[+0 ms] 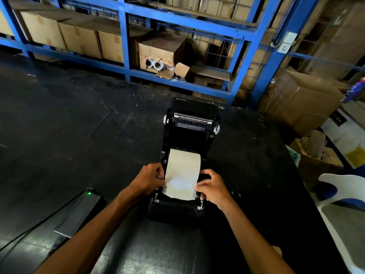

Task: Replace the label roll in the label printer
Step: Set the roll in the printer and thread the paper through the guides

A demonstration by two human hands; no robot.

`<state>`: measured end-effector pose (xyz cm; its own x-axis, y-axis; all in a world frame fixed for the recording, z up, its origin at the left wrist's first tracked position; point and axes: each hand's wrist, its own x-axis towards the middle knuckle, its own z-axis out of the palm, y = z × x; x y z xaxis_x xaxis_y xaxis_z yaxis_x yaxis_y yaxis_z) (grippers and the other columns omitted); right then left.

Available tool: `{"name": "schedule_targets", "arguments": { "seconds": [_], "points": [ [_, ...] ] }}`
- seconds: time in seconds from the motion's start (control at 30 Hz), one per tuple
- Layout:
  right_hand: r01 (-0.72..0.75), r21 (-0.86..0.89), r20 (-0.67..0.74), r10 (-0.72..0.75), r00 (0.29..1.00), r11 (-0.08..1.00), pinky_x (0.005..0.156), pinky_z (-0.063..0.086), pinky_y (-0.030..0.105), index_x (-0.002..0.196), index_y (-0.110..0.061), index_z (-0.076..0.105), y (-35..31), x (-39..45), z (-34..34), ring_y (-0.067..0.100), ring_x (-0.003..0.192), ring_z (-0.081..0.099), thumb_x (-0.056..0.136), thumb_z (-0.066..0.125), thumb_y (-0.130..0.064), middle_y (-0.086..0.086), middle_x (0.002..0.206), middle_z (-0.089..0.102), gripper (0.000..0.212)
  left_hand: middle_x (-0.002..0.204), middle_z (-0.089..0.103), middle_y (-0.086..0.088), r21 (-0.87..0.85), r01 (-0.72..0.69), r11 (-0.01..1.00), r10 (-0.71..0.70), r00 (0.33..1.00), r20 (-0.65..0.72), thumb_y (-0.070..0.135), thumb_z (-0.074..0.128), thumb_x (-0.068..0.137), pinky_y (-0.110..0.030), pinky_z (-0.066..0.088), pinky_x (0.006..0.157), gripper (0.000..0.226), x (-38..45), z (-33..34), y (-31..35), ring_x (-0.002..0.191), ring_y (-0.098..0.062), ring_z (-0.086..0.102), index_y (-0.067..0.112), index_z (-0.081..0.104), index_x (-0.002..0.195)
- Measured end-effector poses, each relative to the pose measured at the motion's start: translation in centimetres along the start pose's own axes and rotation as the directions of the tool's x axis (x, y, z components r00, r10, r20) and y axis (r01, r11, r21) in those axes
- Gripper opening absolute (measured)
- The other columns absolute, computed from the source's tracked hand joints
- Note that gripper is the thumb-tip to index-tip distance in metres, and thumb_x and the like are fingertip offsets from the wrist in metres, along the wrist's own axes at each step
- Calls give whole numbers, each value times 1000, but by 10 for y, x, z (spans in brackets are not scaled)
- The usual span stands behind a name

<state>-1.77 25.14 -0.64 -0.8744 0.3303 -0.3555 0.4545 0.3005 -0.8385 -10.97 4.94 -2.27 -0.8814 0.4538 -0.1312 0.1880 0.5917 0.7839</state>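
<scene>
A black label printer (189, 135) stands on the dark table with its lid (194, 117) tilted back and open. A white label strip (182, 173) runs out of the roll bay toward the front slot. My left hand (150, 178) pinches the strip's left edge by the paper guide. My right hand (212, 186) pinches the right edge at the other guide. The roll itself is hidden under the strip.
A black power brick (79, 212) with a green light lies at the left with its cable. Blue racking (197, 84) with cardboard boxes stands behind the table. A white and blue chair (343, 196) and open cartons sit to the right.
</scene>
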Motion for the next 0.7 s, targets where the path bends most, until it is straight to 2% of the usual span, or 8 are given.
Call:
{"name": "schedule_targets", "arguments": {
  "seconds": [0.2,0.3,0.4,0.53,0.7],
  "points": [
    [-14,-8,31,14,999,1000,33,37,16,121,-10,43,-2,0,-2,14,37,52,81,63,9,15,87,70,49,62,58,0,-60,12,998,-16,998,-67,0,74,75,-12,42,47,33,-2,6,-1,54,-7,51,17,48,65],
    [-23,21,3,23,1000,1000,34,37,17,118,-11,41,0,0,-2,17,40,53,79,64,8,21,88,70,49,63,58,-1,-42,20,999,-22,999,-31,0,74,75,-13,43,52,34,0,4,-3,55,-8,53,16,46,65],
    [-18,54,-18,19,1000,998,35,38,18,114,-8,42,3,1,-1,15,41,54,78,66,6,17,80,69,46,65,57,-1,3,8,1000,-8,1000,3,-3,72,75,-14,46,54,37,2,3,-4,57,-6,56,16,43,63],
    [3,59,-9,-2,1000,998,37,38,18,113,-7,42,5,-1,3,15,42,55,81,64,5,13,78,65,40,65,57,-1,-18,5,1000,-5,1000,-25,-5,71,74,-21,49,59,36,1,3,-4,63,-14,58,17,45,62],
    [-14,3,31,14,999,1000,35,37,16,110,-7,40,5,-4,4,14,39,53,84,61,6,11,81,63,37,72,65,-16,-81,3,997,-8,998,-69,2,76,74,-26,48,59,36,-1,5,-8,64,-17,57,17,45,65]
  ]
}}
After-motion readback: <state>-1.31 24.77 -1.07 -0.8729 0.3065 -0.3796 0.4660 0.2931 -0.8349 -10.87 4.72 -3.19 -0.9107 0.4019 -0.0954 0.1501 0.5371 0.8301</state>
